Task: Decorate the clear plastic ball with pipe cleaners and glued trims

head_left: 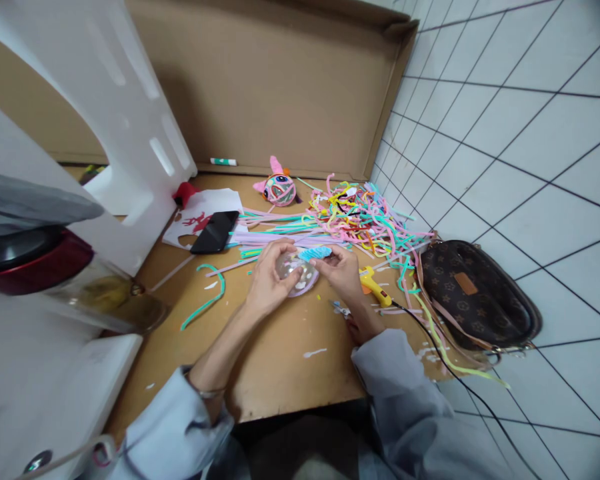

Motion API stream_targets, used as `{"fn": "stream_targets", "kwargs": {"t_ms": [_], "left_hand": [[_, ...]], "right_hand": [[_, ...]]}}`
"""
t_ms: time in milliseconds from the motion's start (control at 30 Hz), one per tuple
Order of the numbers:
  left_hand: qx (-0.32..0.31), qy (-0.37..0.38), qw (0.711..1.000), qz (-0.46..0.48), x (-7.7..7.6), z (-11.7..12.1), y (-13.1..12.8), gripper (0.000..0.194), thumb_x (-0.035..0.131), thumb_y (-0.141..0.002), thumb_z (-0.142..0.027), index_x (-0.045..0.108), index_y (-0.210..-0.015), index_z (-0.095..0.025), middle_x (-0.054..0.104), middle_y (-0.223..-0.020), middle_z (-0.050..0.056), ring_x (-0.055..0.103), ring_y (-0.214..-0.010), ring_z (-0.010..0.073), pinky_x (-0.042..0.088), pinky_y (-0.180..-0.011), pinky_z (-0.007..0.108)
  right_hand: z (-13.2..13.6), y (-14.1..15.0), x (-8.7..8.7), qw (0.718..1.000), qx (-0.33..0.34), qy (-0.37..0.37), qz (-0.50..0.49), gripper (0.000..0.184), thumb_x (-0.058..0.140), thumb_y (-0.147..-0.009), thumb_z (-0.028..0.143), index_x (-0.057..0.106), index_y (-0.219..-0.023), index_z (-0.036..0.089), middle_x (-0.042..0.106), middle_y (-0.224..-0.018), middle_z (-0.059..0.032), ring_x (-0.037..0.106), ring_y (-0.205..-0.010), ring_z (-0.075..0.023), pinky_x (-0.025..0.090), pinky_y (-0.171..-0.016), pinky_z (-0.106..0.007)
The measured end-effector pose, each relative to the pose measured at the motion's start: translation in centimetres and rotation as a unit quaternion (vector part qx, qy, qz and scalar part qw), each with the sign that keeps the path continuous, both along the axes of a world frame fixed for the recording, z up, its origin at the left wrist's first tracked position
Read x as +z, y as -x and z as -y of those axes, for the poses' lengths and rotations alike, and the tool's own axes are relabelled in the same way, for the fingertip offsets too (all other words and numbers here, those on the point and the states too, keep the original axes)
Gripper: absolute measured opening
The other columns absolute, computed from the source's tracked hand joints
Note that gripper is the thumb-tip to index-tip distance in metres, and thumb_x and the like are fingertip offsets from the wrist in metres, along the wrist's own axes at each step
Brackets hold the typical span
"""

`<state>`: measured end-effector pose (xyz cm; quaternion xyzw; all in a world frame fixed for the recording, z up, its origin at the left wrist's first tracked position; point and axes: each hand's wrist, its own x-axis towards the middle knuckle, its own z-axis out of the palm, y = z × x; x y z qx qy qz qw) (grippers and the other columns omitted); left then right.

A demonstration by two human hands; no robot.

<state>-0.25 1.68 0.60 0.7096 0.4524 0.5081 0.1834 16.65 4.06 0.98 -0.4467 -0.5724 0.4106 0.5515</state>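
Note:
My left hand (269, 277) is wrapped round a clear plastic ball (297, 273) with pale purple on its lower side, held just above a brown cardboard sheet (280, 360). My right hand (341, 270) pinches a light blue fuzzy pipe cleaner (315, 253) against the top of the ball. Both hands meet at the ball, fingers curled. A yellow glue gun (374, 285) lies just right of my right hand, its black cord running off to the right.
A heap of coloured pipe cleaners (360, 217) lies behind the hands. A finished pink-eared ball (279, 187), a black phone (215, 231) on white paper, a brown handbag (475, 293) on the tiled floor, white foam (130, 133) and a cooker (25, 257) at left.

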Motion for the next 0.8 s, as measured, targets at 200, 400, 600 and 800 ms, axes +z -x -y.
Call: {"fn": "stream_targets", "kwargs": {"t_ms": [200, 400, 600, 800], "left_hand": [[0.005, 0.006, 1.000, -0.006, -0.02, -0.06, 0.00, 0.028, 0.063, -0.079, -0.031, 0.055, -0.104, -0.021, 0.063, -0.123, 0.010, 0.059, -0.115, 0.0262, 0.047, -0.097, 0.042], [0.004, 0.008, 1.000, -0.004, 0.00, 0.01, -0.10, 0.027, 0.064, -0.079, -0.030, 0.056, -0.104, -0.021, 0.064, -0.122, 0.010, 0.059, -0.114, 0.0261, 0.046, -0.098, 0.043], [-0.008, -0.004, 1.000, -0.010, 0.06, 0.12, -0.21, 0.024, 0.063, -0.081, -0.031, 0.059, -0.102, -0.022, 0.066, -0.121, 0.009, 0.060, -0.114, 0.0260, 0.046, -0.099, 0.044], [-0.007, -0.006, 1.000, -0.011, 0.08, 0.15, -0.29, 0.023, 0.063, -0.080, -0.030, 0.060, -0.102, -0.022, 0.066, -0.121, 0.009, 0.061, -0.114, 0.0258, 0.046, -0.101, 0.044]], "right_hand": [[0.26, -0.23, 0.33, 0.999, 0.000, -0.022, 0.028, 0.021, 0.074, -0.066, 0.037, 0.068, -0.073, 0.019, 0.066, -0.072, -0.0011, 0.056, -0.068, -0.0161, 0.048, -0.067, -0.029], [0.23, -0.18, 0.00, 0.992, -0.032, -0.091, 0.085, 0.027, 0.070, -0.072, 0.040, 0.060, -0.057, 0.020, 0.050, -0.062, 0.0018, 0.045, -0.061, -0.0130, 0.037, -0.058, -0.027], [0.21, -0.11, -0.14, 0.989, -0.036, -0.104, 0.100, 0.024, 0.068, -0.073, 0.037, 0.059, -0.057, 0.020, 0.052, -0.065, 0.0010, 0.048, -0.065, -0.0141, 0.038, -0.059, -0.027], [0.13, -0.15, -0.31, 0.990, -0.029, -0.103, 0.091, 0.022, 0.069, -0.074, 0.032, 0.060, -0.058, 0.020, 0.051, -0.065, 0.0018, 0.047, -0.064, -0.0136, 0.037, -0.059, -0.027]]}}
